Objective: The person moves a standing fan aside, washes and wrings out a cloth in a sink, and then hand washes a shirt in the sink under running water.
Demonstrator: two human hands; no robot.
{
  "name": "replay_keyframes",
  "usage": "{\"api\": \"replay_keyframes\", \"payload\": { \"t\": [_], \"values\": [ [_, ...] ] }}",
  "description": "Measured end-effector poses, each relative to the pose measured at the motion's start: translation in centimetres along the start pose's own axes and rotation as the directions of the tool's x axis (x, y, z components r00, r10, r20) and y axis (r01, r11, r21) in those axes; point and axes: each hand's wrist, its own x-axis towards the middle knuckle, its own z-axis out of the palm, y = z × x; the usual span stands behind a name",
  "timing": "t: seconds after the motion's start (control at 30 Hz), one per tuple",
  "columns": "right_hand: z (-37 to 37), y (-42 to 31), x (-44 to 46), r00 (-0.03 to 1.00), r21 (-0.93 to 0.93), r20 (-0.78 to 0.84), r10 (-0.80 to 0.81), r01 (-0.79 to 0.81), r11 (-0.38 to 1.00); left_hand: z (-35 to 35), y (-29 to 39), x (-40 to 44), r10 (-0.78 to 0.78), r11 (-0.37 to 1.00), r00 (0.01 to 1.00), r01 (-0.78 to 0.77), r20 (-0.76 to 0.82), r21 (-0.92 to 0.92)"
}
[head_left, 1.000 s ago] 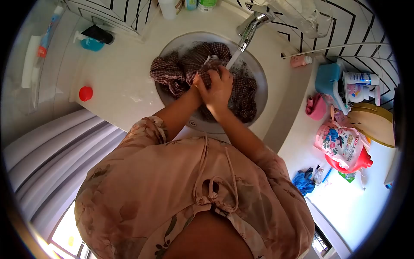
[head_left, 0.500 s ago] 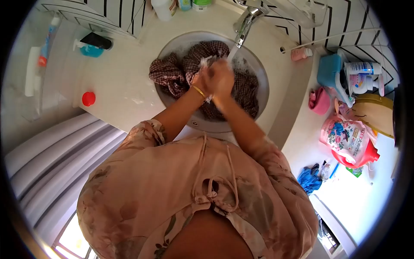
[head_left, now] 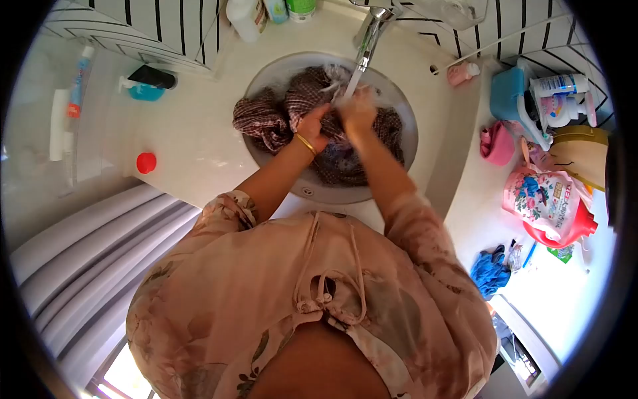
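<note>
A dark red-brown checked cloth (head_left: pixel 264 122) lies bunched and wet in the round basin (head_left: pixel 407 149), with one part draped over its left rim. My left hand (head_left: pixel 312 130), with a gold bangle at the wrist, is closed on a fold of this cloth near the middle of the basin. Just right of it, my right hand (head_left: pixel 357 113) is under the water running from the chrome faucet (head_left: pixel 369 43). Motion and splashing blur its fingers, so I cannot tell whether it grips anything. Suds and water surround the cloth.
A red cap (head_left: pixel 146 163) and a blue soap bottle (head_left: pixel 146 92) are on the counter at left. Bottles (head_left: pixel 246 18) stand behind the basin. At right are a small pink bottle (head_left: pixel 461 74), a blue container (head_left: pixel 510 93) and a floral detergent bag (head_left: pixel 541 199).
My hands were together above the cloth and have come apart. The right has moved to the right, beneath the stream; the left is slightly lower, on the cloth. The view has shifted slightly.
</note>
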Motion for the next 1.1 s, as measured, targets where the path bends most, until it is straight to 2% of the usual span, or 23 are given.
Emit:
{"api": "replay_keyframes", "payload": {
  "t": [0.03, 0.13, 0.17, 0.23, 0.27, 0.33, 0.37, 0.43, 0.5, 0.53, 0.63, 0.67, 0.7, 0.73, 0.77, 0.8, 0.83, 0.87, 0.9, 0.93, 0.97, 1.03, 1.1],
  "values": [
    [-1.4, 0.0, 1.9, 0.954, 0.098, 0.150, 0.260, -0.276, 0.956, -0.7, 0.0, 0.1, -0.030, 0.998, 1.000, 0.029, 0.007, 0.047],
    [2.2, 5.6, 3.1, 0.990, 0.105, 0.060, 0.124, -0.130, 0.986, 0.1, 1.2, -0.3, -0.064, 0.997, 0.997, 0.066, 0.049, -0.042],
    [-2.6, 0.4, 0.6, 0.947, 0.402, 0.243, 0.209, -0.294, 0.867, 0.7, 1.6, -0.4, -0.087, 0.993, 0.996, 0.085, -0.020, -0.080],
    [-0.8, 0.6, -3.2, 0.994, 0.420, 0.069, -0.084, 0.048, 0.906, 2.3, 3.1, -1.2, -0.136, 0.981, 0.977, 0.110, -0.165, -0.158],
    [0.2, -0.3, -5.6, 0.953, 0.261, -0.076, -0.295, 0.304, 0.916, 3.7, 3.8, -2.6, -0.188, 0.981, 0.981, 0.185, -0.052, -0.054],
    [-0.6, -3.1, -7.3, 0.918, -0.069, -0.062, -0.393, 0.389, 0.919, 2.1, 2.5, -0.9, -0.102, 0.992, 0.993, 0.097, -0.063, -0.079],
    [0.1, -2.5, -6.3, 0.931, -0.150, -0.029, -0.364, 0.356, 0.923, 1.1, 1.6, 0.1, -0.057, 0.995, 0.996, 0.051, -0.071, -0.086],
    [0.8, -0.6, -1.4, 0.996, 0.162, -0.032, 0.080, -0.074, 0.984, 1.0, 1.0, -0.1, -0.008, 1.000, 0.995, 0.006, -0.101, -0.013],
    [2.4, 2.6, 2.8, 0.974, 0.206, 0.054, 0.218, -0.225, 0.952, 2.3, 1.0, -1.8, -0.001, 0.990, 0.990, 0.021, -0.139, 0.141],
    [2.7, 3.5, 3.7, 0.954, 0.216, 0.098, 0.285, -0.300, 0.929, 0.8, 0.8, -0.4, 0.003, 0.999, 0.998, -0.001, -0.061, 0.042],
    [-4.1, -2.1, -0.4, 0.958, 0.385, 0.275, 0.085, -0.191, 0.903, 0.5, 2.1, -0.2, -0.012, 0.998, 0.997, 0.016, 0.074, -0.056],
    [-2.4, -1.4, -2.5, 0.988, 0.306, 0.024, -0.155, 0.140, 0.942, 0.7, 2.8, -0.5, -0.115, 0.991, 0.992, 0.111, -0.057, -0.076],
    [-0.6, -0.9, -4.7, 0.891, 0.147, -0.193, -0.412, 0.441, 0.885, -0.2, 3.2, 0.7, -0.176, 0.970, 0.983, 0.165, -0.045, -0.179],
    [-1.4, -2.9, -6.9, 0.917, 0.078, -0.108, -0.385, 0.394, 0.916, -0.9, -0.1, 0.1, 0.112, 0.945, 0.916, 0.022, 0.386, -0.326],
    [-2.2, -4.5, -8.1, 0.937, 0.005, -0.028, -0.349, 0.349, 0.937, -0.8, -3.1, -0.8, 0.420, 0.863, 0.606, -0.035, 0.675, -0.505],
    [-1.3, -3.6, -7.0, 0.934, 0.010, -0.037, -0.356, 0.357, 0.934, -1.0, -2.4, -0.1, 0.283, 0.940, 0.791, -0.116, 0.543, -0.322],
    [-0.9, -2.9, -4.8, 0.980, -0.003, -0.003, -0.199, 0.199, 0.980, -1.1, -0.9, 0.9, 0.172, 0.984, 0.924, -0.142, 0.342, -0.111],
    [-0.5, -1.8, -2.2, 0.999, -0.018, 0.031, -0.031, 0.031, 0.999, -1.3, 0.0, 1.2, 0.096, 0.989, 0.991, -0.106, 0.091, 0.105],
    [0.6, 0.4, 1.0, 0.993, 0.023, 0.028, 0.119, -0.119, 0.993, 1.5, 0.8, -1.5, -0.004, 0.983, 0.987, 0.034, -0.163, 0.181],
    [1.5, 2.6, 3.1, 0.965, 0.063, 0.027, 0.262, -0.263, 0.963, 0.6, 0.7, -1.0, -0.005, 0.986, 0.996, 0.020, -0.088, 0.168],
    [1.6, 3.9, 3.2, 0.964, 0.140, 0.066, 0.258, -0.265, 0.954, -0.2, 0.7, -0.4, -0.007, 0.989, 1.000, 0.009, -0.011, 0.150],
    [1.7, 5.4, 3.3, 0.961, 0.280, 0.146, 0.236, -0.269, 0.921, 0.6, 1.3, -0.7, -0.027, 0.999, 0.997, 0.024, 0.077, 0.048],
    [-2.6, 0.8, -1.1, 0.984, 0.350, 0.156, 0.084, -0.135, 0.927, 0.8, 2.1, -0.3, -0.039, 0.999, 0.994, 0.043, 0.097, -0.034]
  ]
}}
